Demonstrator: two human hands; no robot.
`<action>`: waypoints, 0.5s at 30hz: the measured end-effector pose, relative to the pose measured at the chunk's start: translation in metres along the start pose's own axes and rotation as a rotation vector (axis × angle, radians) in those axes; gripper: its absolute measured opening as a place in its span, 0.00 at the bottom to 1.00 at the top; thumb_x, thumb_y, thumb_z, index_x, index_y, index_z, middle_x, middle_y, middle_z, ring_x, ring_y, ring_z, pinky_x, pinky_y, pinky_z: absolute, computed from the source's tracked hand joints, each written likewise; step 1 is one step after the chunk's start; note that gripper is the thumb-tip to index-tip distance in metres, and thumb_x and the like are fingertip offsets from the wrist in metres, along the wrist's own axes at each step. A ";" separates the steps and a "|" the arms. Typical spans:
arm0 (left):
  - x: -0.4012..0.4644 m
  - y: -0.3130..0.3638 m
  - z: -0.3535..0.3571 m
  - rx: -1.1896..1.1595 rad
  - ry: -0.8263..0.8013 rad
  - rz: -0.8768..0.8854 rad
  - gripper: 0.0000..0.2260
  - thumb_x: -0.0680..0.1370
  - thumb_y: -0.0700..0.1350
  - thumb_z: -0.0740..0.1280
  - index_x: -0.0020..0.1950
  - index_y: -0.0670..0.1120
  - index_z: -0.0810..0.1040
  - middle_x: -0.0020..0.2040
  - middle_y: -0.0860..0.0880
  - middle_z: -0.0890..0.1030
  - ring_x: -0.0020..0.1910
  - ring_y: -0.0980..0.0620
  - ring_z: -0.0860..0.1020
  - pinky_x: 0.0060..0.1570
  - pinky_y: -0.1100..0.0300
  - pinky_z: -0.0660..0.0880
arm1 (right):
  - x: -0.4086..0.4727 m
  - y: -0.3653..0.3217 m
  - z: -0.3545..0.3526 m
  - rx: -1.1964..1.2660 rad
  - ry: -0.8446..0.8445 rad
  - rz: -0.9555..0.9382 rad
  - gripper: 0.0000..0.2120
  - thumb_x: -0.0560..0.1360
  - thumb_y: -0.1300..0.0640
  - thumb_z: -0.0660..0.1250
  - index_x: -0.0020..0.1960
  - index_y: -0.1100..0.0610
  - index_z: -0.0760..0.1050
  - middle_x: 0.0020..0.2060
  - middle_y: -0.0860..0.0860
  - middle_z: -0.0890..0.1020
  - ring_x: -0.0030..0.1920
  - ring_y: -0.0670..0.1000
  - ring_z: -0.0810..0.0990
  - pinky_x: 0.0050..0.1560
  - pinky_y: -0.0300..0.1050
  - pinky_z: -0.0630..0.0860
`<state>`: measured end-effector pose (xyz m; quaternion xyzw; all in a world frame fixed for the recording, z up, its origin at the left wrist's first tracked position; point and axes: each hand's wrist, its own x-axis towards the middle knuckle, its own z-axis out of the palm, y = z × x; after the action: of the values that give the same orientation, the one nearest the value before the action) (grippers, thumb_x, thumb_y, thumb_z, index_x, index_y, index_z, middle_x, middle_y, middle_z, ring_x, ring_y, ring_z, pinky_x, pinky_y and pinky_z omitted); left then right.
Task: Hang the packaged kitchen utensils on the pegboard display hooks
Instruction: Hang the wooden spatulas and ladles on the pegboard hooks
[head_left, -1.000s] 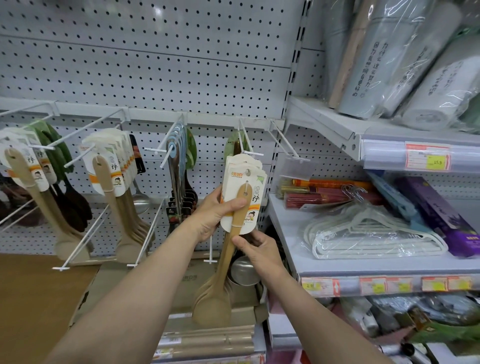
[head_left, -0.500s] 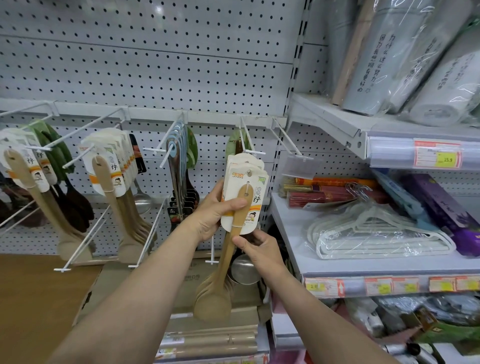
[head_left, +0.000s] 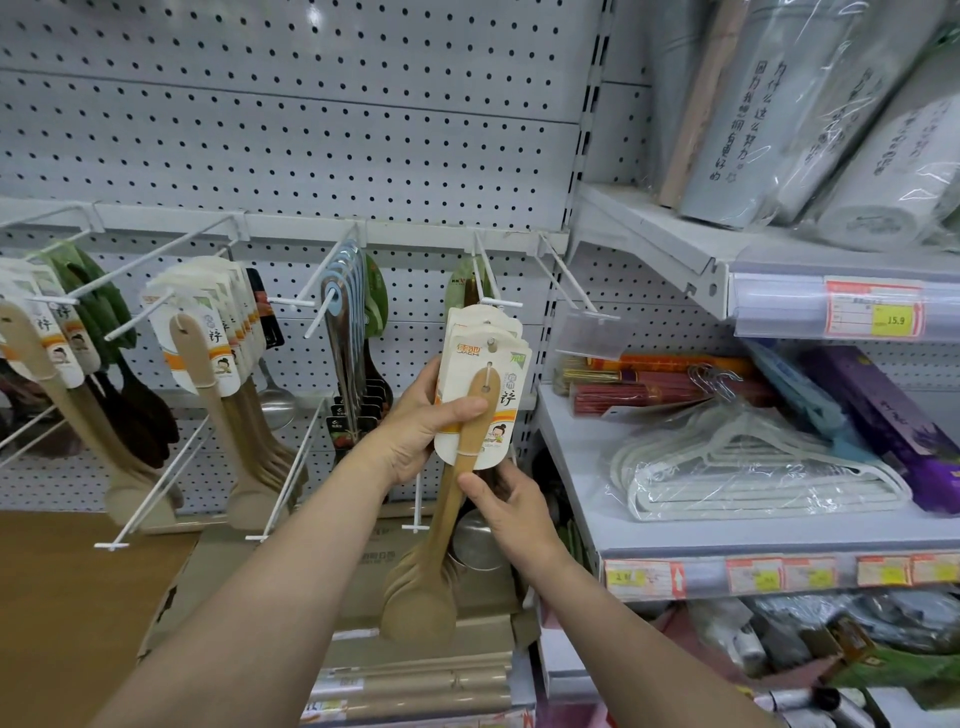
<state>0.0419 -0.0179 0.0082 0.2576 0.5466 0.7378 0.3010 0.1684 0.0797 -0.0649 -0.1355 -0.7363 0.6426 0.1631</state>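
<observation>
Item: bundle of carded wooden spatulas (head_left: 480, 400), several deep, held upright before the pegboard (head_left: 291, 130) at the right end of its hook rail. Left hand (head_left: 415, 426) clamps the card stack, thumb across the front handle, likely squaring the punched holes on the white hook (head_left: 490, 343) whose tip shows through them. Right hand (head_left: 511, 512) pinches the handles just under the cards, apparently steadying the hanging blades.

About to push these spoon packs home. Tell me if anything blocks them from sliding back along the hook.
Nothing visible blocks them. The spoon packs, gripped by the left hand and steadied by the right hand, are already threaded on the hook. Only a green-carded utensil hangs further back.
</observation>
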 end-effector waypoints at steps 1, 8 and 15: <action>0.000 0.001 -0.001 0.016 0.000 0.001 0.40 0.58 0.47 0.80 0.69 0.53 0.73 0.60 0.47 0.84 0.58 0.45 0.83 0.50 0.51 0.82 | 0.000 0.000 0.000 0.001 -0.001 -0.007 0.20 0.76 0.47 0.71 0.67 0.46 0.76 0.58 0.38 0.82 0.61 0.33 0.78 0.55 0.25 0.72; 0.003 0.007 -0.002 0.063 -0.033 0.002 0.36 0.57 0.47 0.80 0.64 0.55 0.74 0.56 0.49 0.86 0.55 0.49 0.84 0.48 0.55 0.82 | 0.003 0.002 0.002 0.020 0.021 -0.020 0.24 0.74 0.43 0.71 0.68 0.47 0.77 0.60 0.42 0.83 0.63 0.38 0.78 0.56 0.27 0.72; 0.003 0.004 -0.006 0.067 -0.038 0.016 0.37 0.59 0.46 0.79 0.67 0.54 0.73 0.57 0.49 0.85 0.56 0.49 0.84 0.50 0.55 0.82 | 0.004 0.003 0.003 0.036 0.024 -0.021 0.23 0.73 0.43 0.72 0.66 0.46 0.78 0.58 0.41 0.84 0.63 0.39 0.78 0.57 0.27 0.73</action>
<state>0.0348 -0.0201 0.0108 0.2858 0.5629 0.7165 0.2967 0.1638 0.0788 -0.0682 -0.1324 -0.7239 0.6524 0.1811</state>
